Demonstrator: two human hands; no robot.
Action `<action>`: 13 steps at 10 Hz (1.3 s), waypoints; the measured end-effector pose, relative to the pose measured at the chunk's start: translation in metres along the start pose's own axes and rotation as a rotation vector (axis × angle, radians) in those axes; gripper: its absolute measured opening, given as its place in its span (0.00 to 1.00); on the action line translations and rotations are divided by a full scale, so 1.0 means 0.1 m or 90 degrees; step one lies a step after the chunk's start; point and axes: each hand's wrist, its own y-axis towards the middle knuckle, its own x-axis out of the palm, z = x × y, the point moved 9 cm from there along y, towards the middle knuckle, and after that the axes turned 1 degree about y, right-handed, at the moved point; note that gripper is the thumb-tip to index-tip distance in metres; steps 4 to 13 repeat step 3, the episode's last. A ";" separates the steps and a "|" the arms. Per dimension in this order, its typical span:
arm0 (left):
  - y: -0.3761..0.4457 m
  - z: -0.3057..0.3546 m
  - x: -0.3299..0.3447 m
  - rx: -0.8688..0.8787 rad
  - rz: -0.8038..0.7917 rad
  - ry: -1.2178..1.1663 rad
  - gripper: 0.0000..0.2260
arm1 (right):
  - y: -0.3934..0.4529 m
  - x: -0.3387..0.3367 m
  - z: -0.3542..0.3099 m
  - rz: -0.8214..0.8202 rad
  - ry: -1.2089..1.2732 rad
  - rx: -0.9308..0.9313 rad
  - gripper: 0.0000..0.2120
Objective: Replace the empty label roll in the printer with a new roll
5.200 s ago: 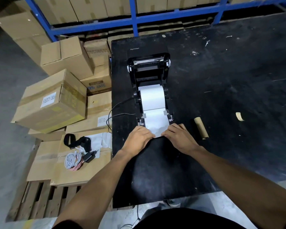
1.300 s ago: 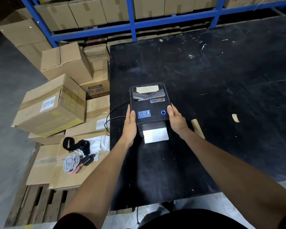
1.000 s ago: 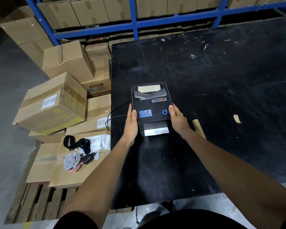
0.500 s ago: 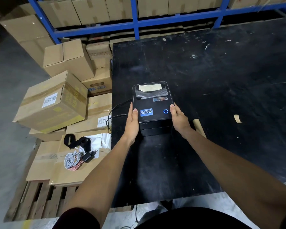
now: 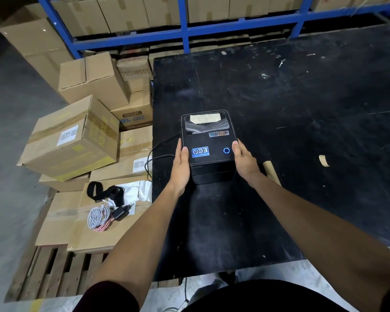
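The black label printer (image 5: 208, 145) stands on the black table (image 5: 302, 104) with its lid down and a blue ring light lit on top. Through its clear window the new white roll (image 5: 204, 118) shows. My left hand (image 5: 181, 167) lies flat against the printer's left side and my right hand (image 5: 244, 159) against its right side, thumbs on the lid. No label paper sticks out of the front slot. The empty brown cardboard core (image 5: 271, 171) lies on the table just right of my right wrist, partly hidden by it.
A torn paper scrap (image 5: 324, 160) lies further right on the table. A black cable (image 5: 159, 152) runs off the printer's left side. Stacked cartons (image 5: 77, 138) on a pallet stand left of the table, with coiled cables and a charger (image 5: 106, 216) on top. Blue shelving (image 5: 185, 30) lies behind.
The lid, open five seconds ago, is shut. The white label tongue sticking out the front has drawn back into the printer. Both hands stay on the printer's sides.
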 end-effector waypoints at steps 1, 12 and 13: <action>-0.04 0.05 0.02 -0.005 -0.004 0.007 0.24 | -0.02 0.00 -0.02 -0.002 -0.009 0.002 0.28; -0.27 -0.14 -0.34 -0.057 0.042 -0.025 0.19 | -0.08 -0.19 -0.02 -0.016 0.060 -0.029 0.25; -0.27 -0.14 -0.34 -0.057 0.042 -0.025 0.19 | -0.08 -0.19 -0.02 -0.016 0.060 -0.029 0.25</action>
